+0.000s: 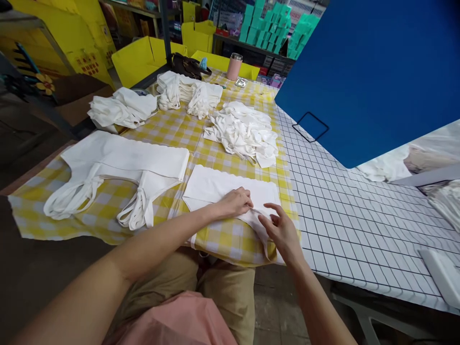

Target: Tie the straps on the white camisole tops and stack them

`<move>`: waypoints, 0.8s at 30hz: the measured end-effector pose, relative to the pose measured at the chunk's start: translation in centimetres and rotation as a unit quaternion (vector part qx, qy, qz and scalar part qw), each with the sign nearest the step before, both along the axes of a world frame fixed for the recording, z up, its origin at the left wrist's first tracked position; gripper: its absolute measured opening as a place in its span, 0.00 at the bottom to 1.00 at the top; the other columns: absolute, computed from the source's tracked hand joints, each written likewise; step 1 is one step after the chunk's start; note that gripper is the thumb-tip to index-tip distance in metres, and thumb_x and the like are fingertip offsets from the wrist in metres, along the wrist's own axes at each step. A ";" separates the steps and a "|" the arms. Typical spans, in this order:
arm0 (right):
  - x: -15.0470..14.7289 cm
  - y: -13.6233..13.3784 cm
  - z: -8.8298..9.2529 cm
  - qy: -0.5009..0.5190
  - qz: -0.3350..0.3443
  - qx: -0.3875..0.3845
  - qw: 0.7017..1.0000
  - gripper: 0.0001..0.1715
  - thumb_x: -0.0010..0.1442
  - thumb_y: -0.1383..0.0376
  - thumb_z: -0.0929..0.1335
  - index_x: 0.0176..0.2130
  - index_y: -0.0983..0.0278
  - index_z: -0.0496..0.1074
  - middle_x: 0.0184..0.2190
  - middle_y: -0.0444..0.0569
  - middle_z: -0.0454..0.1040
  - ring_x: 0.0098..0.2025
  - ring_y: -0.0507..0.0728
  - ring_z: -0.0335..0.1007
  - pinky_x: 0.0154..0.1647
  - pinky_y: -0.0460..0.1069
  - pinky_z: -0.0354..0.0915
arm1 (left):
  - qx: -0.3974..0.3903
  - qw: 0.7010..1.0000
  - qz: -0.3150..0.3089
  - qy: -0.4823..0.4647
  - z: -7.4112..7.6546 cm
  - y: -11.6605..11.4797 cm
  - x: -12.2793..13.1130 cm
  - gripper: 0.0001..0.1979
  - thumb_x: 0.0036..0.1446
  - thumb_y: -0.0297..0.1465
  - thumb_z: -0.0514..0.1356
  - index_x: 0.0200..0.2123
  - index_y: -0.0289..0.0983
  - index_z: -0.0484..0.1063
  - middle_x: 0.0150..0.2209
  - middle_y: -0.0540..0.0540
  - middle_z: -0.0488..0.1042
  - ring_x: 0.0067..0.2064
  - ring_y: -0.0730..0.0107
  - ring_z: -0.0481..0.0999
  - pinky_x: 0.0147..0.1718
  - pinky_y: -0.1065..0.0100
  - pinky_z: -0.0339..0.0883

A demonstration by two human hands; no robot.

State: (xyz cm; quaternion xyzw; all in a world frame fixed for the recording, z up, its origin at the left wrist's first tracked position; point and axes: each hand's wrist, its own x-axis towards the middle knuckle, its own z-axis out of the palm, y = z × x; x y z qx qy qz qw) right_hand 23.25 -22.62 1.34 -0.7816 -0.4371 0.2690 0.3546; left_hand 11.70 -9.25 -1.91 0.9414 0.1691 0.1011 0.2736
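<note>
— Where's the white strappy top (212,184)?
— Flat on the bench (172,132), on the yellow-and-white checked cloth (223,242), right in front of the person. Its scalloped edge points away; a strap hangs toward the near edge.
— And the left hand (235,201)?
— Resting on the top, fingers bent and close together. I can't tell whether they pinch the fabric.
— The right hand (282,227)?
— At the top's right side, fingers apart, thumb and forefinger spread. Whether they touch the fabric, I can't tell.
— What's around it?
— A neat stack of white tops (125,155) to the left, a loose white heap (247,132) beyond, and a pink flask (234,67) at the far end.
</note>
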 end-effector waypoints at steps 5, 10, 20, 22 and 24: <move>-1.5 -5.6 0.4 0.167 -0.094 0.057 0.980 0.22 0.52 0.51 0.67 0.41 0.63 0.66 0.18 0.38 0.58 0.21 0.50 0.54 0.21 0.44 0.53 | 0.039 0.996 -0.078 -0.009 0.6 -0.4 -2.4 0.12 0.54 0.25 0.54 0.41 0.36 0.73 0.44 0.43 0.67 0.46 0.65 0.67 0.47 0.68 0.61; -4.0 -10.5 -2.1 0.148 -0.194 0.073 0.967 0.24 0.51 0.51 0.68 0.42 0.63 0.66 0.23 0.42 0.69 0.29 0.53 0.66 0.34 0.47 0.63 | 0.085 0.994 -0.074 0.015 0.6 -0.9 -2.8 0.15 0.56 0.28 0.54 0.46 0.36 0.70 0.48 0.41 0.65 0.51 0.62 0.65 0.53 0.64 0.56; -3.5 -12.8 -4.8 0.227 -0.238 0.054 0.943 0.23 0.44 0.52 0.72 0.36 0.65 0.71 0.30 0.50 0.77 0.37 0.59 0.71 0.40 0.51 0.64 | 0.083 0.995 -0.025 0.054 0.3 -1.8 -3.2 0.19 0.59 0.29 0.51 0.54 0.40 0.65 0.54 0.41 0.62 0.58 0.59 0.59 0.58 0.57 0.49; -3.1 -13.1 -5.1 0.208 -0.243 0.052 0.946 0.23 0.44 0.52 0.72 0.35 0.65 0.71 0.29 0.49 0.75 0.35 0.58 0.71 0.38 0.50 0.64 | 0.079 0.995 -0.021 0.058 0.4 -1.9 -3.3 0.19 0.59 0.29 0.51 0.54 0.40 0.65 0.55 0.41 0.61 0.59 0.59 0.57 0.58 0.56 0.48; -3.0 -13.3 -5.3 0.198 -0.239 0.052 0.949 0.23 0.45 0.52 0.71 0.36 0.65 0.71 0.30 0.49 0.75 0.36 0.58 0.70 0.39 0.50 0.64 | 0.075 0.995 -0.018 0.063 0.4 -2.0 -3.3 0.19 0.59 0.29 0.51 0.54 0.41 0.64 0.55 0.42 0.61 0.59 0.60 0.57 0.58 0.56 0.48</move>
